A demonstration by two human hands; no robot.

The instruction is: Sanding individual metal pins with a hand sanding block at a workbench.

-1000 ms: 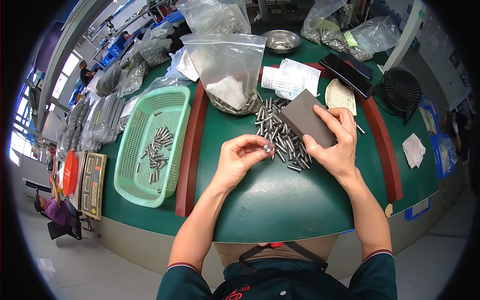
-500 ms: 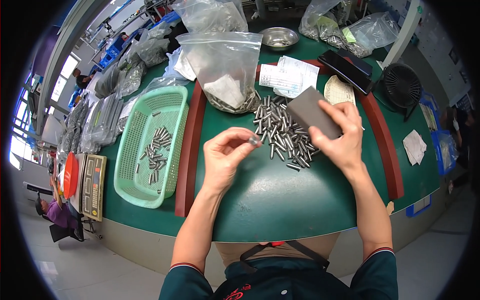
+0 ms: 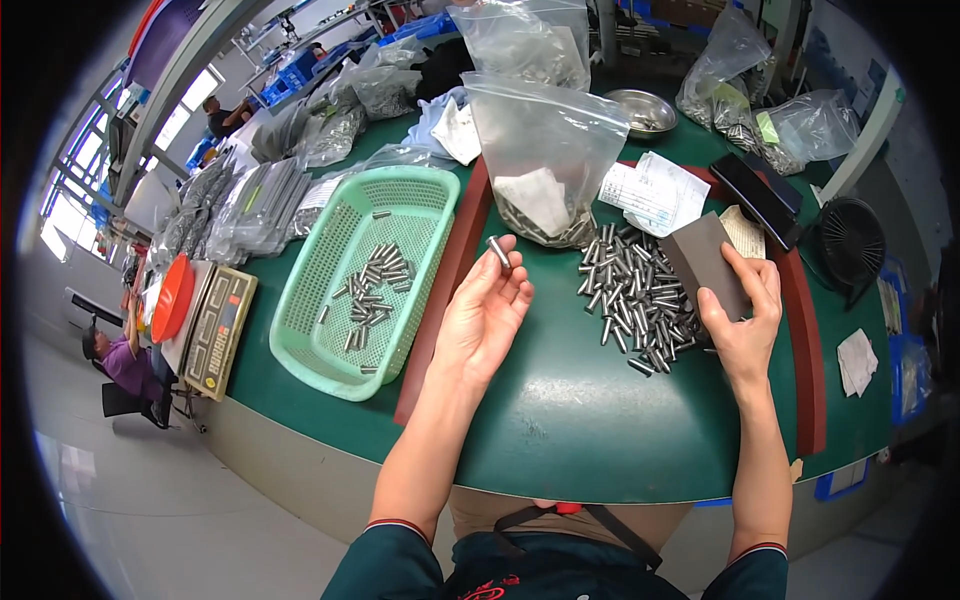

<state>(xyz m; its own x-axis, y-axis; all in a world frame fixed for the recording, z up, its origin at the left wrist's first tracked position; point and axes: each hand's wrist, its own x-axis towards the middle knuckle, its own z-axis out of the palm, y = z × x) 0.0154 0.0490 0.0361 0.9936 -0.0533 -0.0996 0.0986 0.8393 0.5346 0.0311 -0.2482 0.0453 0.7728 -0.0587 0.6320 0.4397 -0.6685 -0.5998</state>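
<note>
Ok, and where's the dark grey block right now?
In the head view, the dark grey rectangular block is right of centre, held in the right hand, at the right side of the pile of metal pins.

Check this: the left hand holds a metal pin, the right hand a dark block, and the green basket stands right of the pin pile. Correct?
No: the head view shows the green basket left of the pin pile. The left hand holds a metal pin, the right hand a dark block.

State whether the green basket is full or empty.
Neither: partly filled. Metal pins lie in the basket, its mesh floor showing around them.
</note>
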